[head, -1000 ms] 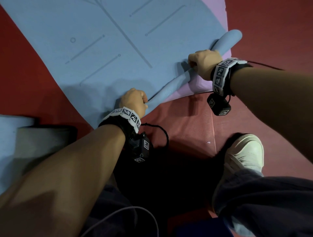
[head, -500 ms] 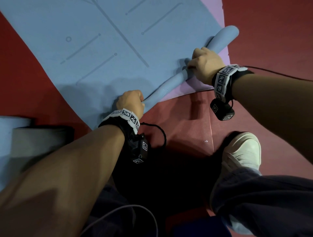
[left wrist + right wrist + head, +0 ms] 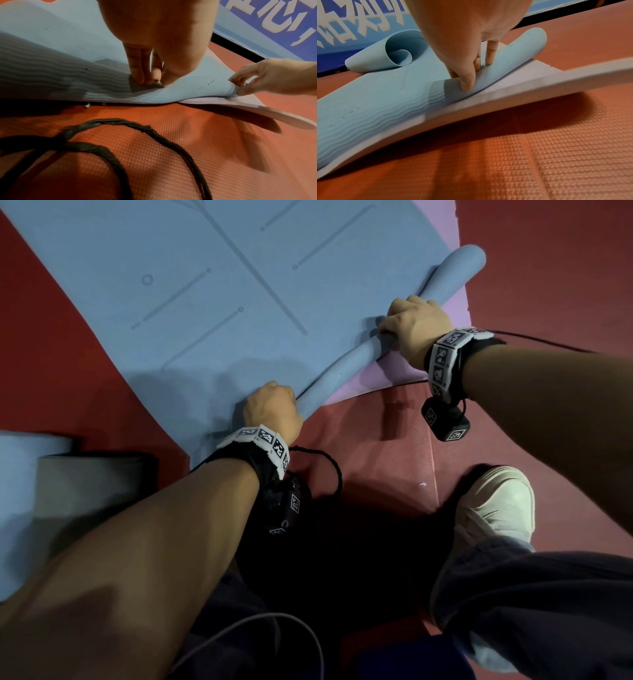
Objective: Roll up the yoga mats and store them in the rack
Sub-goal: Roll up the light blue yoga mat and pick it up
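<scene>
**Rolling barely begun on the top mat; no rack in view**

Nearest the person, just behind the left hand, a twisted black cord loops on the textured red foam floor, and a white shoe stands below the right hand. Further to the left of the left hand lies a grey, rolled-looking bundle; whether it is a finished mat I cannot tell.

Both hands grip the thin first turn of the light blue foam yoga mat. The left hand's fingers curl over the roll's near end, thumb behind it. The right hand curls over the roll further along, fingers pressing the wavy underside down.

Under the right hand, a lilac foam mat lies flat beneath the blue one, not rolled at all.

Beyond both hands, nearly all the blue mat lies flat; its far end curls loosely.

By my judgement, 1 mat is barely started, 1 waits, and storing remains.
</scene>
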